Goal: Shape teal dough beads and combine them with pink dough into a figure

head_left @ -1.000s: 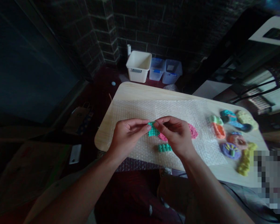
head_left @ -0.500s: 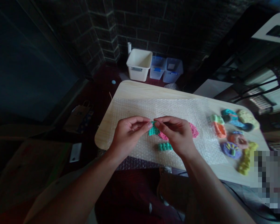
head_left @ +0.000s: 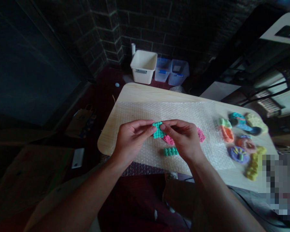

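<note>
Grip: the left hand (head_left: 132, 137) and the right hand (head_left: 185, 139), thumb and fingers pinched together on a knobbly green piece (head_left: 158, 132), one at each side of its upper part. We recorded the piece as held above bubble wrap (head_left: 140, 116).

Handling: we judged it light and soft, likely to bend or dent under a hard squeeze; the bumpy face seemed unlikely to slip. We thought the side edges, taken with thumb pads and fingertips, the best hold.

Adjacent: pink material (head_left: 169, 139), which showed on both sides of the right hand, partly hidden by it; we could not tell whether it was one piece or two. A second green piece (head_left: 170, 151) lay on the wrap, nearer the wearer.

Edges and room: the wrap covered the middle of the bench (head_left: 129, 90) and appeared to hang past its near edge. We judged movement easiest to the left and toward the far edge.

Right end: a cluster including an orange piece (head_left: 227, 134), a purple disc (head_left: 236, 155) and a yellow piece (head_left: 255, 166), which limited travel that way.
</note>
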Demonstrator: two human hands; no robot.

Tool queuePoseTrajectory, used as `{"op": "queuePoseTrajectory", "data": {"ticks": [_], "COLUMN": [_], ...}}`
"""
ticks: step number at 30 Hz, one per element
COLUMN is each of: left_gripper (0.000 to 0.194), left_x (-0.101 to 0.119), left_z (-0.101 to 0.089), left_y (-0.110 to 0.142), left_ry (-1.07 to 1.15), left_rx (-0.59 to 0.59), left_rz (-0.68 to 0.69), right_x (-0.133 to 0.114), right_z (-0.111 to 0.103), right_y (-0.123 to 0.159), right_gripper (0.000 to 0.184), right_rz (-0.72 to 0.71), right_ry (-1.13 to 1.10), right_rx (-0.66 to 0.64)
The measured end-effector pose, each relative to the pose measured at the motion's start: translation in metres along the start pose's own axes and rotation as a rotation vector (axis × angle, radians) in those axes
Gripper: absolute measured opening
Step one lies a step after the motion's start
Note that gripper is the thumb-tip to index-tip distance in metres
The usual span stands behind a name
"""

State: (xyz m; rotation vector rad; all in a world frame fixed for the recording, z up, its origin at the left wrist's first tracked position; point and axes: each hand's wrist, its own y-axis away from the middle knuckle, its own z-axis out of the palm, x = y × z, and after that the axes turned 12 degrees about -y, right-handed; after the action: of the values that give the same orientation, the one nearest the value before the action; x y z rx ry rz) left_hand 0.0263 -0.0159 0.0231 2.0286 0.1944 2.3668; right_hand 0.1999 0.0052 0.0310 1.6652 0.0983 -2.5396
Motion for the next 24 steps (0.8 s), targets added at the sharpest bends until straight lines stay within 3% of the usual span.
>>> {"op": "queuePoseTrajectory", "data": {"ticks": [13,18,24], "left_gripper": [0.024,0.037,0.029], "left_x": [-0.0008,0.0003,0.0018], "left_z": [-0.0017,-0.0008,0.0003], "left_y": [-0.0009,0.0002,0.0006], "left_ry": [0.01,0.07,0.062], "left_rx": [0.021,-0.012,-0.012], "left_rz": [0.01,-0.04,-0.079], "right_x": [0.001,0.0028,0.0034], "right_z": [-0.0018,-0.0035,-0.0024], "right_y": [0.001,0.0015,0.001], "right_gripper": [0.018,0.017,0.018], "right_rz": [0.082,0.049,0.033], "right_ry": [-0.048,-0.02,-0.026], "right_rx": [0.002,0.029,0.015]}}
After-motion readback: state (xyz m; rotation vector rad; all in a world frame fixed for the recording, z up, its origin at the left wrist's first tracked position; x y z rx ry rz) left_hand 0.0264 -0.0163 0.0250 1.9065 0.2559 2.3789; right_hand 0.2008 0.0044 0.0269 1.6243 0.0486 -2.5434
